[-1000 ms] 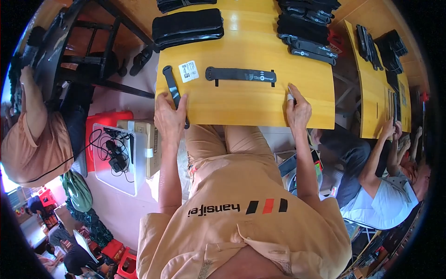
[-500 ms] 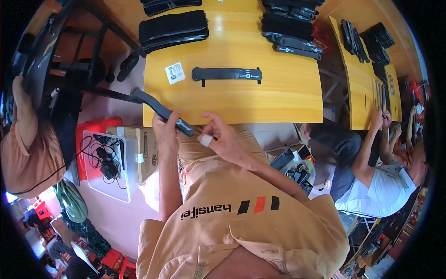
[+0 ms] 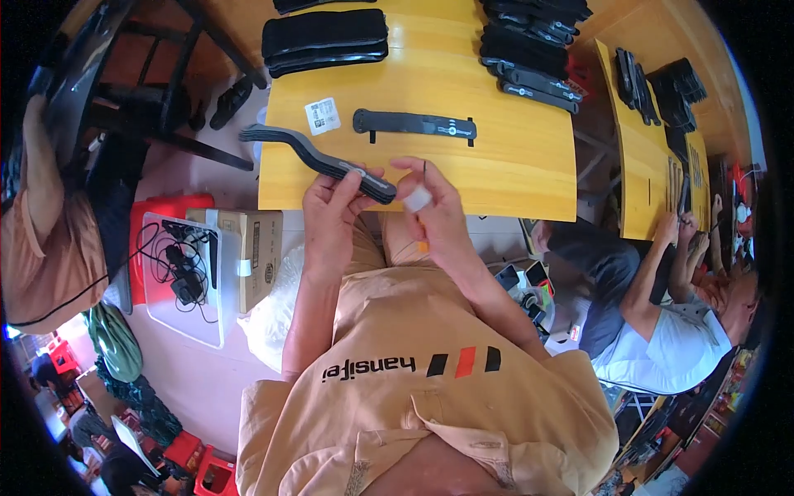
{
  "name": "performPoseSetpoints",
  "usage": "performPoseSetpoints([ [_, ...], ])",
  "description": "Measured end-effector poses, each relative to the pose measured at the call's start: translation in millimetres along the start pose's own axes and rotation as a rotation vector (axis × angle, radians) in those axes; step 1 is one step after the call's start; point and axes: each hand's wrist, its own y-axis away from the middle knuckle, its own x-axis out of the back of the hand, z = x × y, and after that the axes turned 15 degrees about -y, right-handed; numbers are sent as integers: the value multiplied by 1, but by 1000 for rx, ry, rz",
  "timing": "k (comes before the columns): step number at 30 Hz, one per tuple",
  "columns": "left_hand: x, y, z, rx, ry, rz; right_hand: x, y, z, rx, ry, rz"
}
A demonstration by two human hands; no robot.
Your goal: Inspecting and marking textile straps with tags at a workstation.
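My left hand (image 3: 332, 207) grips a stack of several black straps (image 3: 318, 157) near its right end, thumb on top. The stack bends up to the left, over the table's left edge. My right hand (image 3: 438, 211) is just right of the stack's rounded end, apart from it. Its fingers are curled, with a white wrap (image 3: 418, 198) on one of them. A small orange piece (image 3: 423, 246) shows under the palm; what it belongs to is hidden. One black strap (image 3: 413, 123) with a printed label lies flat on the yellow table (image 3: 496, 178), across two short black marks.
A white printed sticker (image 3: 322, 116) is left of the flat strap. Black strap piles stand at the back left (image 3: 325, 41) and back right (image 3: 529, 62). A clear bin (image 3: 217, 289) of cables and a cardboard box (image 3: 263, 256) are at lower left. Another person (image 3: 674, 302) works on the right.
My left hand has risen and moved right with the straps, and the stack's layered side now shows. My right hand has moved up and right, its fingers still curled.
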Motion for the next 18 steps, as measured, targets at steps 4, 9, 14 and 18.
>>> performPoseSetpoints([
  [4, 0, 0, 16, -21, 56, 7, 19, 5, -15, -11, 148, -143],
  [9, -5, 0, 18, -31, 69, -16, 9, 16, -24, -17, 345, -204],
  [14, -10, 2, 16, -126, -62, 42, 5, 14, -21, 3, 475, -243],
  [18, -16, 4, 19, -171, -106, 75, 7, 13, -19, 15, 523, -220],
])
